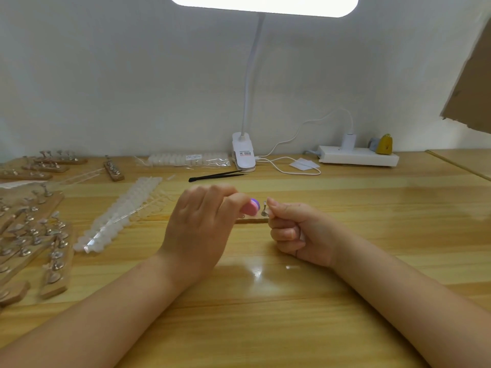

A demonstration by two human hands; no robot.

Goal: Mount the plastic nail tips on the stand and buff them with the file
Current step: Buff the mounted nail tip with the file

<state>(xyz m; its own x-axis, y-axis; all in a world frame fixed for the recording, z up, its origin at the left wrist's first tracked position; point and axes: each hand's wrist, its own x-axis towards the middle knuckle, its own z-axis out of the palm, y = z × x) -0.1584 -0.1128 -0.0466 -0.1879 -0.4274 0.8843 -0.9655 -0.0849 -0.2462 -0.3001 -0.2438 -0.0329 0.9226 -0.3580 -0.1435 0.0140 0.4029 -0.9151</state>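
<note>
1. A wooden surface [345, 235] carries both forearms, hands meeting at its middle.
2. The stand [252, 221] lies flat, its long axis left-right, between the hands.
3. Left hand [198, 224], its grip pinching the pink-purple file [252, 207], sits just left of the nail tip.
4. Right hand [297, 229] pinches the nail tip [267, 208] atop a metal peg.

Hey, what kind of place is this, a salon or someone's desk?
Probably a nail-tip craft workbench, not a salon: wooden stands with metal holders, strips of clear nail tips, and a clip-on desk lamp on a wooden table.
</note>
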